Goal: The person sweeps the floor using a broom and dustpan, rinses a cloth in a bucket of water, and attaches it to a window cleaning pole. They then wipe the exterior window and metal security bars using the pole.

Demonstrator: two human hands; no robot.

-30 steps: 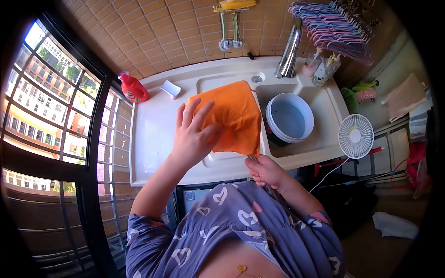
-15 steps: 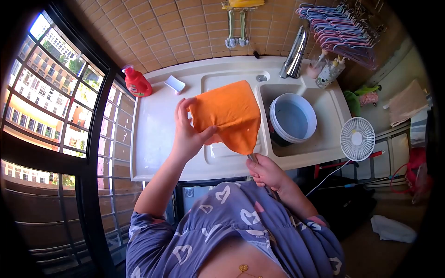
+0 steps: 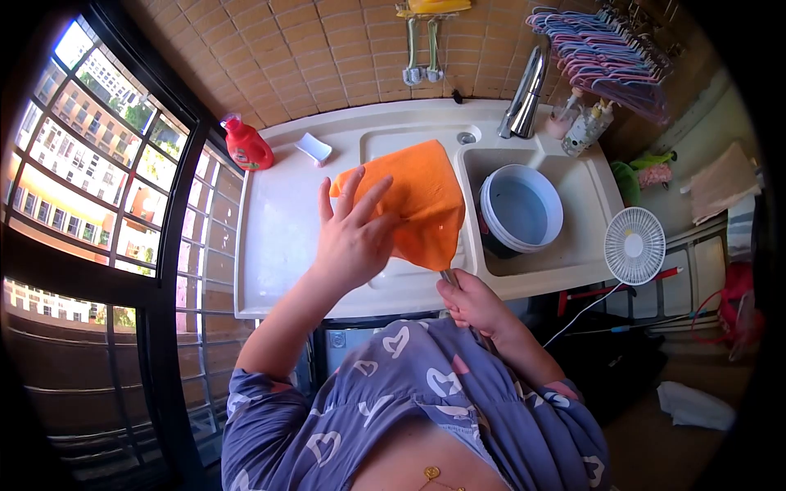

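Note:
An orange cloth (image 3: 426,192) is draped over the upper end of a grey metal-looking handle (image 3: 448,277), above the sink counter. What the cloth covers is hidden. My right hand (image 3: 476,304) is closed round this handle close to the cloth's lower corner. At the cloth's left side, my left hand (image 3: 354,237) lies against the fabric with its fingers spread. Its thumb cannot be made out clearly.
Right of the cloth, a white bucket (image 3: 524,209) of water stands in the sink basin (image 3: 581,176) below a chrome faucet (image 3: 524,94). A red bottle (image 3: 247,146) and a small white dish (image 3: 313,149) sit back left. A white fan (image 3: 634,245) is at right.
My left hand has shifted from gripping the cloth's left edge to lying over it with fingers spread. My right hand keeps its hold on the handle.

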